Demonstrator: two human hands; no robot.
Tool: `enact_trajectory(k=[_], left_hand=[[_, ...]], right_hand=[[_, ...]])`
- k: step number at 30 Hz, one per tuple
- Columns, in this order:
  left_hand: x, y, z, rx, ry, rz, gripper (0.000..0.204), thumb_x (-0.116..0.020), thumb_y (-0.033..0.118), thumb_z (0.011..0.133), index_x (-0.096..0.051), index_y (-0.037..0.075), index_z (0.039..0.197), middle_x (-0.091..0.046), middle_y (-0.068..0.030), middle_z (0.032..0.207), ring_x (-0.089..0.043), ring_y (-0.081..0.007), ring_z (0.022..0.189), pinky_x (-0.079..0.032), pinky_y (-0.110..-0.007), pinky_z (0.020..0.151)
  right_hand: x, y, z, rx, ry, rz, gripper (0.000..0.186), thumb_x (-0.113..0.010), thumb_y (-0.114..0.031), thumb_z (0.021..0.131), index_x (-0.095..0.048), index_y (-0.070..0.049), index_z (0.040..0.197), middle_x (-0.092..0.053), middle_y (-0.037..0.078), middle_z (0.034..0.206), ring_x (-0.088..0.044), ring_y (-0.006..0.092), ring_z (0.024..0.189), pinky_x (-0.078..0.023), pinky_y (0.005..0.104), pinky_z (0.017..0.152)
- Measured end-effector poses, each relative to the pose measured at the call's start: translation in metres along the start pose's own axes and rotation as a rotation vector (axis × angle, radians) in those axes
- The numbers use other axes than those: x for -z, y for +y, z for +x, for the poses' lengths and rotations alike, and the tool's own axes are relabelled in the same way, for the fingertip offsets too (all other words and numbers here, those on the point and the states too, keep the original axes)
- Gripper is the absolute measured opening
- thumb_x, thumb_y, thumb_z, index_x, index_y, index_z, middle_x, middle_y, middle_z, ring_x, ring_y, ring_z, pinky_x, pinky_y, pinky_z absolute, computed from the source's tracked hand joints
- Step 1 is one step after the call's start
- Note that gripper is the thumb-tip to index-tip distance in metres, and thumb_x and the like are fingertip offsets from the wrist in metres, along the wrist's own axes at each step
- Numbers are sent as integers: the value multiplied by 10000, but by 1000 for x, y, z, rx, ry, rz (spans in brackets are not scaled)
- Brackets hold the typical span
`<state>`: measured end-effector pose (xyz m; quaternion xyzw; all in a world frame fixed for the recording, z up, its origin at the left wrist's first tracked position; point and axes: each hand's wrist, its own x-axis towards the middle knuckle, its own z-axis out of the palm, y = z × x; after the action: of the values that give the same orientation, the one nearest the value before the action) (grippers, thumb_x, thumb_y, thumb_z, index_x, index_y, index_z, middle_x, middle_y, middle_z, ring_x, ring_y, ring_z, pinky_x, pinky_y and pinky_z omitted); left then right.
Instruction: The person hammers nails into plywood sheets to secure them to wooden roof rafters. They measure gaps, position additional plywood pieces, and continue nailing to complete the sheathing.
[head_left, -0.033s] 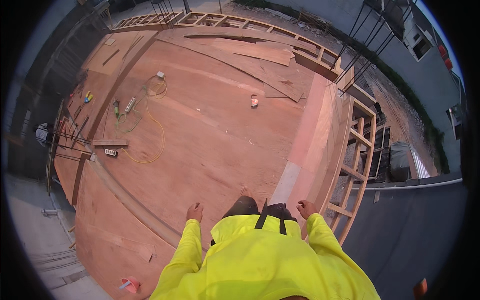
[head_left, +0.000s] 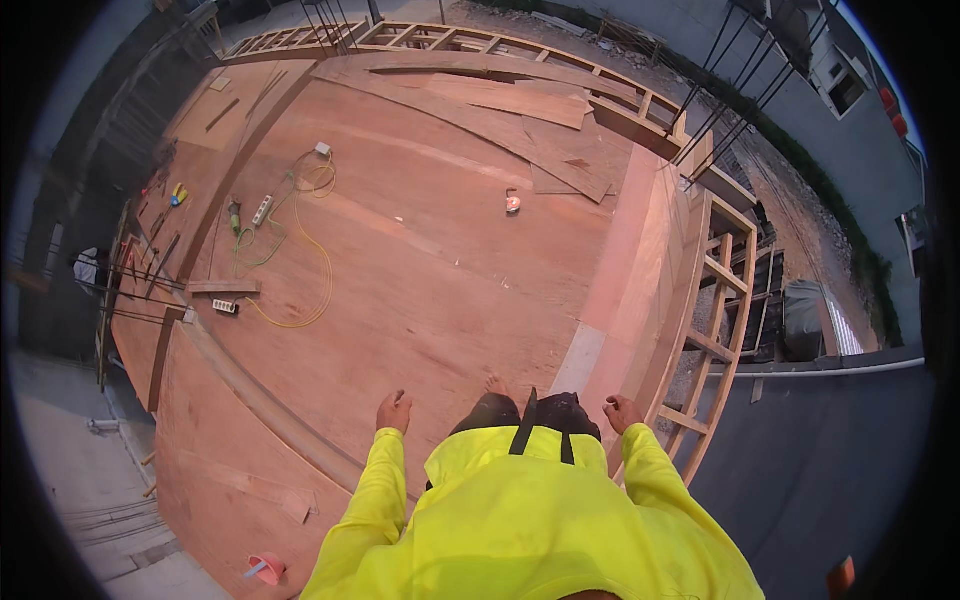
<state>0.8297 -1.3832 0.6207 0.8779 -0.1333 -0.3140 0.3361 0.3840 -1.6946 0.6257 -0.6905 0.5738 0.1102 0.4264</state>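
Note:
My left hand (head_left: 394,410) hangs beside my left thigh, fingers curled around something small and dark that I cannot make out. My right hand (head_left: 622,414) is by my right thigh, fingers curled, their contents hidden. I stand in a yellow long-sleeved top (head_left: 530,510) and dark legwear on a reddish plywood deck (head_left: 420,300), one bare foot (head_left: 495,384) showing. A pale strip of board (head_left: 575,360) runs near my right leg. Farther forward lies a small orange-and-white item (head_left: 513,204), too small to identify.
Power strips (head_left: 263,209), green and yellow cords (head_left: 320,255), a green tool (head_left: 234,215) and yellow-handled tool (head_left: 179,194) lie left. Loose boards (head_left: 500,100) lie at the back, timber framing (head_left: 736,300) edges the right, rebar (head_left: 750,70) stands upright, and a pink container (head_left: 267,568) sits lower left.
The scene and both my hands appear slightly farther right in the picture, with my hands a little higher at my right side. Little else has changed.

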Motion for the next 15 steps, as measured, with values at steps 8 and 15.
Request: enact_trajectory(k=[8, 15], left_hand=[[7, 132, 98, -32, 147, -272, 400, -600, 117, 925, -600, -10, 1304, -640, -152, 1267, -631, -230, 1122, -484, -333, 977], [-60, -61, -81, 922, -353, 351, 254, -587, 229, 856, -687, 9, 936, -706, -152, 843, -695, -252, 805, -544, -360, 735]], right_hand=[[36, -79, 156, 78, -95, -236, 424, -648, -234, 883, -619, -39, 1259, -635, 231, 1228, -622, 373, 1136, -489, 435, 998], [56, -165, 402, 89, -393, -525, 550, -683, -250, 874, -523, -77, 1371, -572, 228, 1308, -570, 408, 1197, -463, 451, 1038]])
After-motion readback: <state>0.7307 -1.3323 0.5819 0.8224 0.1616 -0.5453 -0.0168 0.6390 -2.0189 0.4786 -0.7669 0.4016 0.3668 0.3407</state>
